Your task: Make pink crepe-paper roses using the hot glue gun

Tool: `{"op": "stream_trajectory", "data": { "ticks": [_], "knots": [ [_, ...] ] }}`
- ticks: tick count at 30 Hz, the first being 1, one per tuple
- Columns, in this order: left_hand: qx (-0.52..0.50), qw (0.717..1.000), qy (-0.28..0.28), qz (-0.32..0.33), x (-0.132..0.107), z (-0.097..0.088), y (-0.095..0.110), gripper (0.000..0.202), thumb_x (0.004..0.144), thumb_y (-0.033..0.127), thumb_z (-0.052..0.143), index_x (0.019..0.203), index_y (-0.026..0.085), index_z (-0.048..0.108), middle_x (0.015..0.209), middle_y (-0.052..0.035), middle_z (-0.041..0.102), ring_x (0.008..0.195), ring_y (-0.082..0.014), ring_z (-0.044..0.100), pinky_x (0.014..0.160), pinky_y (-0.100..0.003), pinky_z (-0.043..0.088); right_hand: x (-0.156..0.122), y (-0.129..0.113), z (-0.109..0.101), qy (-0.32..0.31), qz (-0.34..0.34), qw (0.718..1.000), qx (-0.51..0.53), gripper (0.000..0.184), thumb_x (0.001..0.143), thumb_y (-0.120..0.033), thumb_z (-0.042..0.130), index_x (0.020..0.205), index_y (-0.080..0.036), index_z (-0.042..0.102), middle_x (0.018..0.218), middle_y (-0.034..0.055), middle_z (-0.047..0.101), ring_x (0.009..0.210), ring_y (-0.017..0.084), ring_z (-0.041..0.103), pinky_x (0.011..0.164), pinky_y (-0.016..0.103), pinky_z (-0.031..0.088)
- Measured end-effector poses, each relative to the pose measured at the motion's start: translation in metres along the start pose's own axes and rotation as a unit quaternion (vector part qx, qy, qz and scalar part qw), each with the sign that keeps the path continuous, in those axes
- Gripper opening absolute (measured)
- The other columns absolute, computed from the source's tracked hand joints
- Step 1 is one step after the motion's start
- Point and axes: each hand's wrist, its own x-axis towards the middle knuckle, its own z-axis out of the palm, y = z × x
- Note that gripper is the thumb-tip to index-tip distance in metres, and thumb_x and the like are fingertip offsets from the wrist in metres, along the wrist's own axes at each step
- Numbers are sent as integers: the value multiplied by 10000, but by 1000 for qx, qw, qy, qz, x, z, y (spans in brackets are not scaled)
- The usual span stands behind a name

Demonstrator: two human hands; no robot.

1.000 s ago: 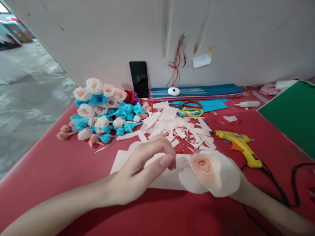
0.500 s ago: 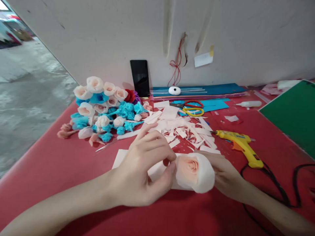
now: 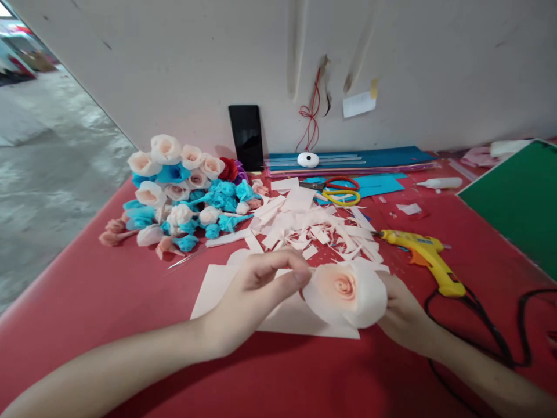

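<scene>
Your paper flower (image 3: pixel 343 287) sits above the pale sheet (image 3: pixel 213 290), coiled centre and broad outer petals in place; whether petals remain to add, you can't tell. Your right hand (image 3: pixel 402 310) grips it from behind; your left hand (image 3: pixel 256 296) curls at its edge, pinch unclear. Finished-looking flowers (image 3: pixel 177 191) lie beyond. The glue gun's (image 3: pixel 435 264) label is unreadable.
</scene>
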Motion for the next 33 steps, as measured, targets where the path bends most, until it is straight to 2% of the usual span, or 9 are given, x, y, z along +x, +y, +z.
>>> {"op": "stream_trajectory", "data": {
  "ticks": [3,8,12,16,21,27,33],
  "knots": [
    [-50,998,-7,-25,1,0,-7,176,843,237,492,699,190,580,693,11,551,712,-116,500,709,-242,394,-1,3,1,4,11,1000,9,250,884,-362,400,810,-186,562,649,7,547,573,110,499,513,200,404],
    [-43,999,-20,-10,3,1,-7,171,841,215,501,692,181,576,711,13,537,716,-100,488,696,-222,391,-2,3,1,1,20,999,25,247,886,-348,406,779,-178,550,639,-1,528,562,89,485,506,178,402],
    [9,1000,-2,10,3,2,-4,130,830,233,522,721,174,562,737,6,543,740,-109,492,715,-236,396,-1,1,2,-1,22,999,29,282,882,-364,408,708,-180,531,610,-8,496,540,83,465,495,177,390],
    [59,998,15,4,2,1,1,77,819,258,538,792,186,545,772,11,545,746,-105,501,703,-223,401,-1,-1,2,1,28,999,31,281,876,-385,414,719,-184,533,598,-10,493,528,87,465,475,177,381],
    [137,990,-3,17,5,-1,9,136,835,238,488,737,158,539,750,-6,555,733,-118,513,710,-240,408,0,-3,1,-5,41,999,25,303,865,-419,427,762,-175,574,582,-1,517,513,93,477,462,179,391],
    [245,969,-24,21,7,-3,18,85,812,188,481,798,155,558,787,-15,589,761,-131,532,706,-243,410,3,-5,-1,-11,36,999,22,385,862,-491,380,837,-179,605,643,21,570,543,103,504,463,179,398],
    [321,945,-7,64,10,-4,25,94,759,123,516,819,153,581,778,-4,612,738,-123,540,707,-248,404,4,-9,-2,-4,-3,1000,-9,278,885,-372,401,913,-178,598,727,29,630,605,116,564,527,177,440]
  ]
}}
